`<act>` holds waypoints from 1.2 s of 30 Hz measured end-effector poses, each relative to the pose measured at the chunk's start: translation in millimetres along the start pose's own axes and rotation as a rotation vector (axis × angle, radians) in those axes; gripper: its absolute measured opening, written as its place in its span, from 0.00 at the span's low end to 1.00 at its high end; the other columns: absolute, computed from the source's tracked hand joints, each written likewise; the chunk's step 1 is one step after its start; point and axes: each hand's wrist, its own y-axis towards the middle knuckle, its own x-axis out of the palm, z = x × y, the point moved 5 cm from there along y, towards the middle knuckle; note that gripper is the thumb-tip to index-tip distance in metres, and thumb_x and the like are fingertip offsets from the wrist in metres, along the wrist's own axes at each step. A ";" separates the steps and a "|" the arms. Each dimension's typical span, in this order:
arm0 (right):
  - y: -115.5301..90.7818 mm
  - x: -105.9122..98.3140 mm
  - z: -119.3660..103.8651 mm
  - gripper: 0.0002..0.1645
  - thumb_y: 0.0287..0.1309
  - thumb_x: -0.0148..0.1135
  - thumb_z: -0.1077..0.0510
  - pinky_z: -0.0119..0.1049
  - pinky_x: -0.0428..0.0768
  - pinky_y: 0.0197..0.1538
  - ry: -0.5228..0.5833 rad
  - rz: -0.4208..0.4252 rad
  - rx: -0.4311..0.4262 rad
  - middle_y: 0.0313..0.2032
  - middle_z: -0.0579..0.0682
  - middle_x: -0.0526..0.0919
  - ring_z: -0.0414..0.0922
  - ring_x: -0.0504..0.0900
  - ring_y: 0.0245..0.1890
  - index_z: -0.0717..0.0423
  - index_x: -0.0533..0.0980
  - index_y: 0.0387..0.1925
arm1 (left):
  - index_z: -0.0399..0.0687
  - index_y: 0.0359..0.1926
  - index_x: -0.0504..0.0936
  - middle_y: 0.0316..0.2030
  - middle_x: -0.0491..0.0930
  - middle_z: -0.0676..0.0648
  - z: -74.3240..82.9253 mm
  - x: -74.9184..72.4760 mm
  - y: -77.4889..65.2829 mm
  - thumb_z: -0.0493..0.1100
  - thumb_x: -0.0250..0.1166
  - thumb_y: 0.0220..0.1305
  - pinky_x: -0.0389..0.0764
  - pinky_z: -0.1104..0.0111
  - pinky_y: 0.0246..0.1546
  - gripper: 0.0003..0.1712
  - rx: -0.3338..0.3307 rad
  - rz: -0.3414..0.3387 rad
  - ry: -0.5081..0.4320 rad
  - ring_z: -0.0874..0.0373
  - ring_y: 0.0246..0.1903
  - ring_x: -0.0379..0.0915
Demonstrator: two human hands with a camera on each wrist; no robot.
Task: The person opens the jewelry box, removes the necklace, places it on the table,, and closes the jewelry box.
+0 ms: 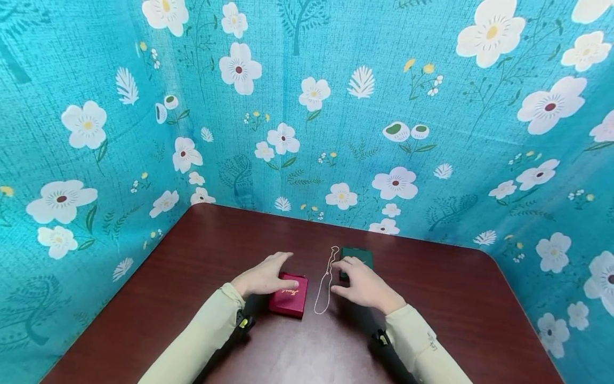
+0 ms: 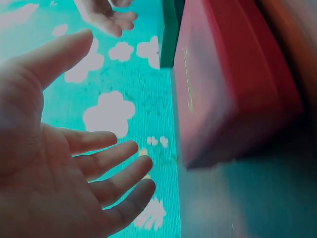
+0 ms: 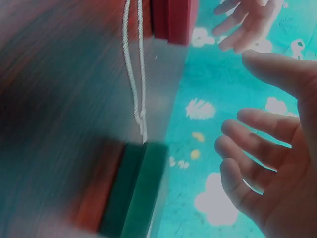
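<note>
A red jewelry box with gold lettering on its lid lies closed on the table. Over its upper left side hovers my left hand, thumb and fingers spread, nothing held; the left wrist view shows the palm facing the box. Right of the red box, a thin pale chain necklace is laid out in a long loop. A dark green box sits beyond it, partly covered by my right hand. That hand's fingers are relaxed and apart, holding nothing, with the necklace to their left.
The dark reddish-brown table has rounded far corners. A turquoise curtain with white flowers hangs along its back and sides. Wrist straps with small devices are worn under both cream sleeves.
</note>
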 end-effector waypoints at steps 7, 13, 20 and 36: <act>-8.7 0.1 27.0 0.30 0.51 0.70 0.47 0.44 0.75 0.51 0.059 0.028 0.044 0.47 0.47 0.76 0.43 0.73 0.48 0.56 0.76 0.54 | 0.44 0.70 0.58 0.66 0.60 0.43 21.4 9.9 24.7 0.60 0.66 0.55 0.62 0.55 0.61 0.48 0.058 -0.032 0.035 0.48 0.65 0.54; -12.5 1.4 46.5 0.28 0.51 0.70 0.49 0.47 0.74 0.51 0.056 0.054 0.071 0.47 0.47 0.76 0.46 0.74 0.48 0.56 0.76 0.53 | 0.43 0.69 0.59 0.65 0.62 0.42 36.6 16.1 45.2 0.59 0.66 0.54 0.60 0.55 0.62 0.48 0.073 -0.057 0.109 0.48 0.65 0.55; -14.9 -0.2 65.7 0.29 0.51 0.70 0.50 0.50 0.73 0.52 0.044 0.054 0.123 0.49 0.51 0.75 0.49 0.72 0.50 0.56 0.76 0.54 | 0.43 0.69 0.59 0.65 0.63 0.43 45.5 23.4 64.3 0.58 0.67 0.54 0.60 0.55 0.62 0.48 0.064 -0.086 0.174 0.49 0.63 0.57; -11.1 4.7 106.5 0.48 0.43 0.74 0.45 0.54 0.71 0.52 0.027 -0.008 0.234 0.57 0.59 0.66 0.55 0.64 0.54 0.60 0.66 0.62 | 0.45 0.64 0.65 0.57 0.70 0.47 59.8 44.2 104.0 0.60 0.73 0.47 0.66 0.57 0.56 0.47 0.063 -0.181 0.351 0.50 0.55 0.63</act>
